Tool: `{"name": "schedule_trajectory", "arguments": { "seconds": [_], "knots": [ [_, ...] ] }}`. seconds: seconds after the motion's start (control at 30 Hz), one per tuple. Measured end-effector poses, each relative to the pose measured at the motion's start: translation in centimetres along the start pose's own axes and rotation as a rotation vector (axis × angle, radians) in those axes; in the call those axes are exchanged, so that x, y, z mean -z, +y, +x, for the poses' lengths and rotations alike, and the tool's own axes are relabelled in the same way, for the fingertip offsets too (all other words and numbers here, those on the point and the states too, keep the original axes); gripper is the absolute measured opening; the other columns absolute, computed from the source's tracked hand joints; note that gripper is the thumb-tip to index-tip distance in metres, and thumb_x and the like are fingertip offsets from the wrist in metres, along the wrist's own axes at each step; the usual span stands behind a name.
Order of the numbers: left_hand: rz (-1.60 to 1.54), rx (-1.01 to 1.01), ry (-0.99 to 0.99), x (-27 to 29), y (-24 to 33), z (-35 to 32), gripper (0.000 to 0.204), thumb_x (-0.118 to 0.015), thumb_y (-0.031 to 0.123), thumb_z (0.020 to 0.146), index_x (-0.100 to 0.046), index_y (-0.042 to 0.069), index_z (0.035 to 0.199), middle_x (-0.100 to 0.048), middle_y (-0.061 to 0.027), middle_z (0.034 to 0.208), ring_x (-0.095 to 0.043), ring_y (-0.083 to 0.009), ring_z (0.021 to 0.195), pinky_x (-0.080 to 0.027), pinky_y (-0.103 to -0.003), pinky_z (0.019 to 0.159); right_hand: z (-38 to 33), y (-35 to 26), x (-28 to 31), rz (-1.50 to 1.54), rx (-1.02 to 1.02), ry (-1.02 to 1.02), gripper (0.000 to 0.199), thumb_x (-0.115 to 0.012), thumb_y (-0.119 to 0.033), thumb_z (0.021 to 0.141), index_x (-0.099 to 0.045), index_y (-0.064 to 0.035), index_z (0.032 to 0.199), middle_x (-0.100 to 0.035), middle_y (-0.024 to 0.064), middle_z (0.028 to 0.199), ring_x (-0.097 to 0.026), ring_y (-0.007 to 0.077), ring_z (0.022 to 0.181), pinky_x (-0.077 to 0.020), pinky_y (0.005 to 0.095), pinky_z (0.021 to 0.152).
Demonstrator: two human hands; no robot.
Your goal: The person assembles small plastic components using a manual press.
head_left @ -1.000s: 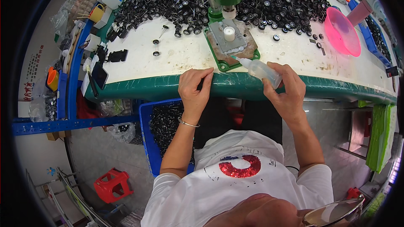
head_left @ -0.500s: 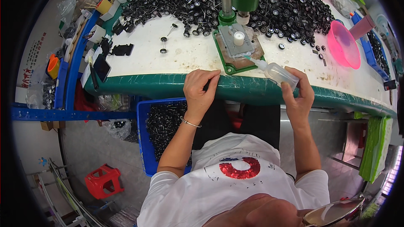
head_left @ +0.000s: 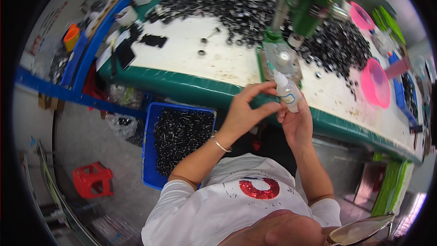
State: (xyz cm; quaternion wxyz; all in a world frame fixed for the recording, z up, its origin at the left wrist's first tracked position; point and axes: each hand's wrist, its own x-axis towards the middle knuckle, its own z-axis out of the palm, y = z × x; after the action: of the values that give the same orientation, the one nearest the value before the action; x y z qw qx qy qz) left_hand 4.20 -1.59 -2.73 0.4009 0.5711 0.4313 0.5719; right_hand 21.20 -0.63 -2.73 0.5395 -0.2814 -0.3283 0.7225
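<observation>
Right of centre in the frame, the right hand (head_left: 298, 125) grips a translucent white plastic squeeze bottle (head_left: 290, 94) with a green-tipped nozzle, pointing up toward the green metal press (head_left: 306, 14). The left hand (head_left: 243, 110), at centre, holds thumb and forefinger parted beside the bottle; whether they touch it, I cannot tell. The step in hand looks like handling the bottle two-handed; the next move probably calls for a steady right-hand grip
</observation>
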Motion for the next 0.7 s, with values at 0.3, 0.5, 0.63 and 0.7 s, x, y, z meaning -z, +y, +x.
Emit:
{"name": "schedule_trajectory", "arguments": {
  "seconds": [0.3, 0.5, 0.63, 0.7],
  "knots": [
    [-0.223, 0.121, 0.182, 3.5, 0.6, 1.1, 0.039, -0.082, 0.021, 0.078, -0.066, 0.001, 0.109, -0.067, -0.0039, 0.097, -0.059, -0.0088, 0.09, -0.049, -0.027, 0.082, 2.7, 3.2, -4.2, -0.022, -0.122, -0.193, 0.054, -0.056, -0.032, 0.099, -0.036, -0.0032, 0.139, -0.059, 0.011, 0.113, -0.061, 0.017, 0.09, -0.049, 0.0282, 0.071],
    [-0.019, -0.009, 0.378, 15.1, -0.1, 7.7, 0.034, -0.08, 0.021, 0.081, -0.069, 0.0, 0.106, -0.07, -0.0039, 0.093, -0.062, -0.0098, 0.085, -0.049, -0.026, 0.079, 2.0, 1.6, -3.0, -0.741, 0.132, -0.206, 0.02, -0.055, -0.016, 0.099, -0.062, 0.0005, 0.091, -0.058, 0.0049, 0.075, -0.054, 0.01, 0.065, -0.0418, 0.0236, 0.062],
    [0.375, 0.018, 0.544, 26.1, -2.2, 13.8, 0.037, -0.083, 0.025, 0.076, -0.072, 0.003, 0.103, -0.071, -0.0047, 0.089, -0.064, -0.0111, 0.081, -0.05, -0.027, 0.074, 1.7, -0.5, 0.6, -1.039, 0.29, -0.033, 0.022, -0.057, -0.012, 0.097, -0.061, 0.0008, 0.08, -0.053, 0.0016, 0.066, -0.049, 0.0083, 0.056, -0.0375, 0.0223, 0.053],
    [0.505, 0.089, 0.647, 31.3, -3.7, 16.4, 0.044, -0.084, 0.03, 0.072, -0.072, 0.003, 0.105, -0.072, -0.0083, 0.093, -0.066, -0.0151, 0.082, -0.051, -0.029, 0.074, 2.2, -1.0, 3.4, -1.115, 0.35, 0.05, 0.03, -0.052, -0.015, 0.1, -0.055, -0.0008, 0.074, -0.051, 0.002, 0.064, -0.046, 0.0082, 0.054, -0.036, 0.023, 0.052]
  ]
}}
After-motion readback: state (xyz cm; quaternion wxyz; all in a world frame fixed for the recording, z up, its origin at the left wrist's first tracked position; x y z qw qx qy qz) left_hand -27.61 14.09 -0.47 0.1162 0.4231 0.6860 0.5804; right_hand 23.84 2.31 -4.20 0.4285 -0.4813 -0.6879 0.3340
